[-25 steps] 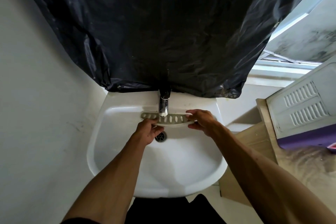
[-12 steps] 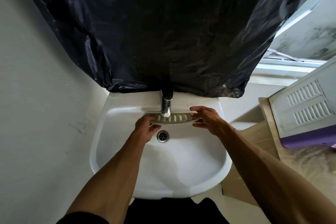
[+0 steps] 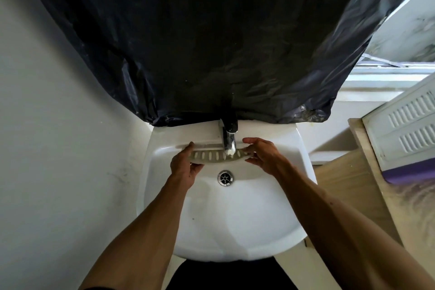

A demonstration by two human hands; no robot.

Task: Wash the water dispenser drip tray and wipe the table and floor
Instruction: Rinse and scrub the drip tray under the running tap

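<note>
A grey slotted drip tray grille [image 3: 213,156], curved along its near edge, is held flat under the chrome tap [image 3: 228,142] over the white sink [image 3: 277,223]. My left hand [image 3: 184,167] grips its left end, fingers above and thumb below. My right hand [image 3: 264,156] holds its right end the same way. The tap spout crosses in front of the grille's right half. The drain [image 3: 225,178] lies just in front of the grille.
A black plastic sheet [image 3: 211,37] hangs over the wall behind the sink and covers the tap's base. A white vented appliance [image 3: 407,125] with a purple base stands on a wooden table [image 3: 367,186] to the right. A grey wall [image 3: 47,148] closes the left side.
Both hands have shifted slightly with the grille under the tap, and the grille now shows more of its slotted face. The head view has dipped a little.
</note>
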